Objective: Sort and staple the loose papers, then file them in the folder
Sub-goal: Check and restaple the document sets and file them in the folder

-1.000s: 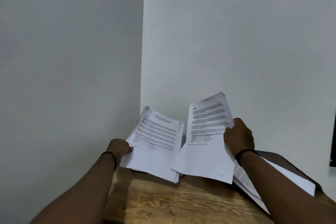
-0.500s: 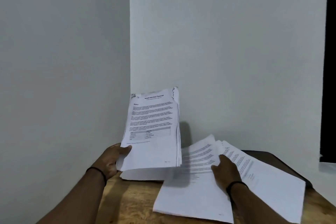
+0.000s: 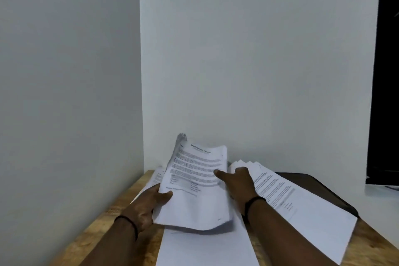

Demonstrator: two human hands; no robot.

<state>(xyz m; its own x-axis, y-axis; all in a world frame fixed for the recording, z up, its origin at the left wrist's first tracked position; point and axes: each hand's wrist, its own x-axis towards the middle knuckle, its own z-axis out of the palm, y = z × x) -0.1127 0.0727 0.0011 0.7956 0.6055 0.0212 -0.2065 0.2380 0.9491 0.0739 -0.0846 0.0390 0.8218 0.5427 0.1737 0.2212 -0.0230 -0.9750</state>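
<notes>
My left hand grips a stack of printed papers at its lower left corner and holds it tilted above the wooden table. My right hand is at the stack's right edge, thumb lying on the top sheet; the fingers are hidden. A single sheet lies flat under the held stack. To the right, several fanned printed sheets lie on the table. No stapler is in view.
The table stands in a corner between two pale walls. A dark flat object lies under the fanned sheets at the right. A dark panel stands at the far right edge.
The left hand's stack has dropped lower and tilted flatter. My right hand left the sheets lying on the table and came up to the stack's right edge.
</notes>
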